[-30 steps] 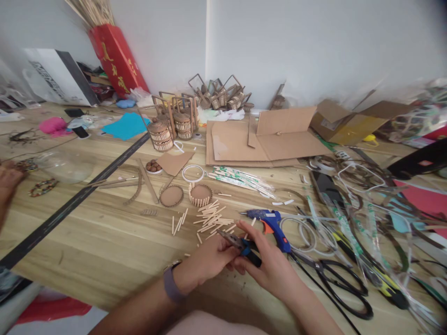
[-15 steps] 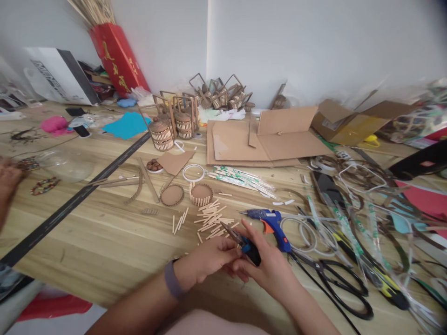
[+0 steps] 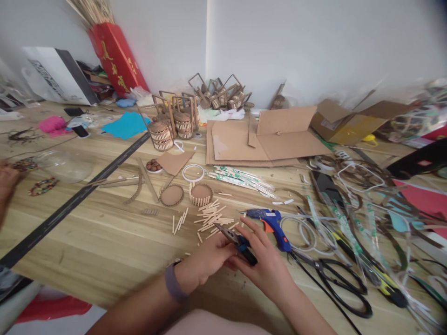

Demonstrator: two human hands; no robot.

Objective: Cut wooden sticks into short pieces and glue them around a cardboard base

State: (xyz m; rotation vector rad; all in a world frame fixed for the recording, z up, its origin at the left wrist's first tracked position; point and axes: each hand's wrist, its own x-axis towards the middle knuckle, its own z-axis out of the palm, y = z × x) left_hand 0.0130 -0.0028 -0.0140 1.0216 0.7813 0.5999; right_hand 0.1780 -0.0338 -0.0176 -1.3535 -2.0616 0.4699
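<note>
Both hands meet over the near edge of the tabletop (image 3: 104,242), sharing one small pair of pliers (image 3: 236,240). The right hand (image 3: 267,267) has its grip closed around the blue-and-black handles, thumb raised on top. The left hand (image 3: 206,260) pinches its fingertips against the tool near the joint. Held this way, the dark metal nose points up and away from the grip, with one hand squeezing and the other seemingly steadying. Whether the nose holds anything is too small to tell.

Just beyond the grip lies a loose scatter of short pale wooden sticks (image 3: 211,216), blunt-ended and matte, within easy reach. Past them stands a low round cardboard piece (image 3: 200,194) walled with the same sticks set upright. Just right of the grip rests a blue glue gun (image 3: 270,221) with an orange trigger, its nozzle turned toward the sticks. Further right lie black-handled scissors (image 3: 335,279), among glossy plastic strips. A purple wristband (image 3: 172,281) circles the left wrist. Far to the left of the grip, another person's hand (image 3: 7,181) shows at the edge.
</note>
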